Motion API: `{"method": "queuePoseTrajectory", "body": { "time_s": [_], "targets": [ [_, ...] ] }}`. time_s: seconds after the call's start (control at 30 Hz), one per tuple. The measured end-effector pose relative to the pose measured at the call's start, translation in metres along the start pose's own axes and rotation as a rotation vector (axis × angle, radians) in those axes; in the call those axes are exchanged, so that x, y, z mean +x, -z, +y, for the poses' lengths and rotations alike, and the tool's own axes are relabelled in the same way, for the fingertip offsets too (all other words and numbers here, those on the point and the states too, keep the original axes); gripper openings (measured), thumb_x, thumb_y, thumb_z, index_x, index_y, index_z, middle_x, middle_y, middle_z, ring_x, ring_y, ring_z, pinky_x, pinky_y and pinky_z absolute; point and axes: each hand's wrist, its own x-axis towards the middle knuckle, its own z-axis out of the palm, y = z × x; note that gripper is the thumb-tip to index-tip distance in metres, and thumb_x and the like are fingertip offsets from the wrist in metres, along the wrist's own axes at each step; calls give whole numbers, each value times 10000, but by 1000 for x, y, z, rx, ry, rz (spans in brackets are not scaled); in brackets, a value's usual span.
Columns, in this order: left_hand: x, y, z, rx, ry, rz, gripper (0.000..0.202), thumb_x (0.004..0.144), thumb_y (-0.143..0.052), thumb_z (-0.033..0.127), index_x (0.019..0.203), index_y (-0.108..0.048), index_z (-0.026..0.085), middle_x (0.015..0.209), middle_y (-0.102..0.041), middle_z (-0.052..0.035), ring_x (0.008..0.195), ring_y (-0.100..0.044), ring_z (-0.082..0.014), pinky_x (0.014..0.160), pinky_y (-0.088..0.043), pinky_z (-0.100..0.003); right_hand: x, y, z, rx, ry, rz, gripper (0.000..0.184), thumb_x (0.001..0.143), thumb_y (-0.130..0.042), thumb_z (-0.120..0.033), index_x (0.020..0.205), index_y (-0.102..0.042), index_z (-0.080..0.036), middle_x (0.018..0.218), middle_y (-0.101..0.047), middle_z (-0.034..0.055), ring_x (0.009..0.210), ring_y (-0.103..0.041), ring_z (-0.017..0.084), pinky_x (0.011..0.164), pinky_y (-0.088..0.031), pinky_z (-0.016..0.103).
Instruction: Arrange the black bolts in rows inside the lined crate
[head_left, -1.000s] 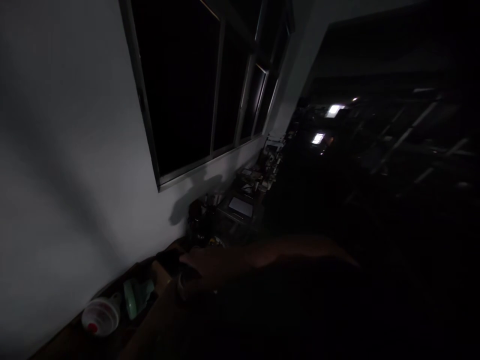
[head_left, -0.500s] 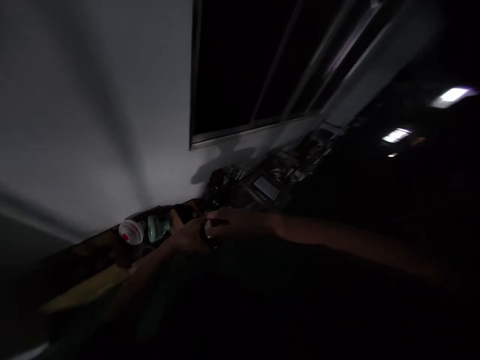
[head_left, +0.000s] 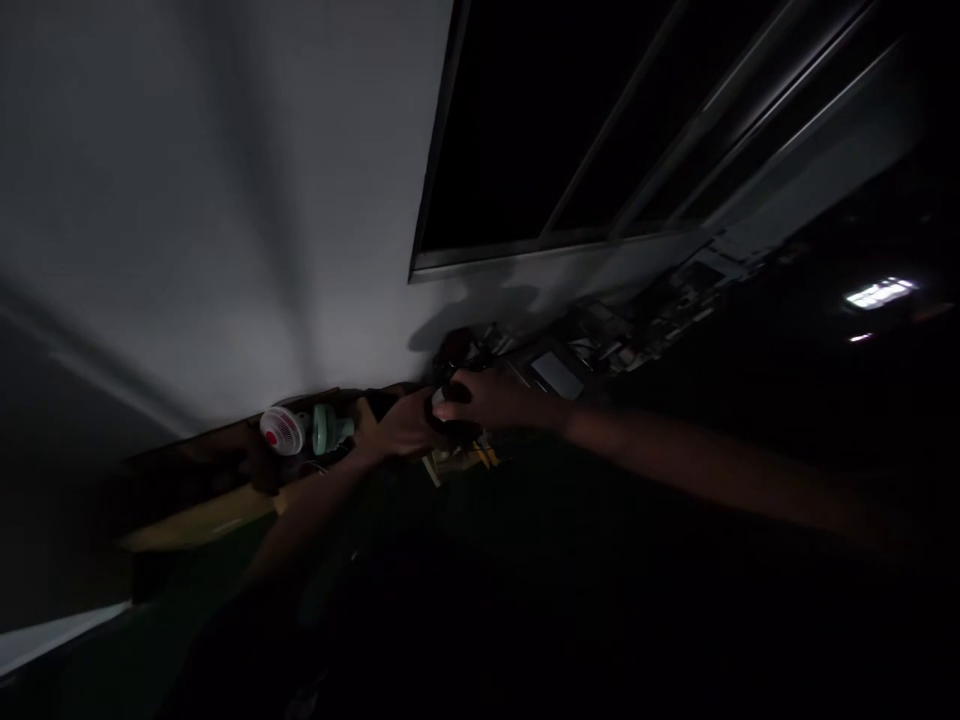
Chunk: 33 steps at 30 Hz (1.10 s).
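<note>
The room is very dark. My left hand and my right hand reach forward and meet over a small dark object on a cluttered bench by the wall. Both hands have their fingers curled around it; I cannot make out what it is. A small green desk fan with a white guard and red centre lies just left of my left hand.
A white wall runs along the bench, with a dark window above it. More clutter, including a pale flat panel, lies farther along the bench. Two dim lights glow at the right.
The view has swung left and tilted. My two hands have come together and moved farther along the bench onto the dark object; the fan now lies to their left.
</note>
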Motion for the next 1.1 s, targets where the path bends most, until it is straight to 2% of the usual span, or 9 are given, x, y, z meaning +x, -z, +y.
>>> {"method": "queuePoseTrajectory", "body": {
  "time_s": [0.13,0.23,0.37,0.43,0.53,0.63,0.83,1.0,1.1],
  "targets": [
    [3,5,0,52,-15,89,553,557,-754,231,1096,-648,165,893,-697,-84,725,-626,-210,649,-454,-289,9,17,-3,162,-124,-155,563,880,-392,-670,794,-623,-164,735,-655,100,660,-613,199,577,-436,291],
    [5,4,-1,110,10,170,579,552,-768,282,1102,-634,162,886,-687,-95,721,-627,-227,639,-447,-298,13,21,-2,272,-164,-272,608,853,-385,-711,784,-628,-157,685,-637,95,581,-590,193,525,-443,307],
    [2,4,-3,136,6,195,598,541,-761,273,1112,-626,156,907,-682,-94,811,-635,-257,718,-460,-323,9,20,-3,78,138,-153,421,770,-653,-524,1013,-648,-180,926,-665,92,822,-625,227,697,-489,325],
    [-4,4,-4,40,-27,115,646,515,-769,256,1137,-621,161,932,-681,-71,839,-632,-247,745,-473,-321,3,20,-6,-79,321,-113,516,717,-735,-421,1162,-606,-194,1071,-631,101,955,-599,247,796,-482,340],
    [-14,4,-7,-149,-48,-65,643,509,-770,224,1136,-634,173,928,-683,-32,841,-632,-221,734,-487,-293,-7,23,-9,-275,592,-184,603,771,-712,-361,1313,-511,-187,1156,-566,130,989,-569,242,824,-475,349],
    [-21,2,-14,-248,23,-251,573,510,-769,182,1074,-668,163,861,-690,-16,775,-636,-204,647,-478,-255,-13,25,-10,-456,840,-265,494,857,-621,-242,1333,-490,-221,1172,-535,127,996,-544,223,809,-480,340],
    [-25,-2,-30,-440,33,-384,516,425,-846,177,923,-712,147,862,-697,-8,855,-643,-227,747,-493,-277,-14,29,-18,-514,1103,-270,566,894,-512,-74,1371,-432,-369,1349,-457,74,1158,-477,214,879,-493,358],
    [-26,5,-27,-686,37,-342,445,490,-829,209,917,-713,163,889,-702,-22,895,-634,-230,818,-491,-326,-15,44,-24,-404,944,-292,723,893,-514,-81,1502,-231,-346,1560,-238,80,1358,-347,255,986,-452,380],
    [-24,15,-21,-699,-10,-241,539,497,-834,205,1016,-694,169,958,-705,-46,936,-627,-235,860,-481,-349,-10,61,-27,-299,685,-213,823,853,-631,-285,1530,-165,-322,1550,-281,86,1346,-379,301,974,-457,384]
  ]
}}
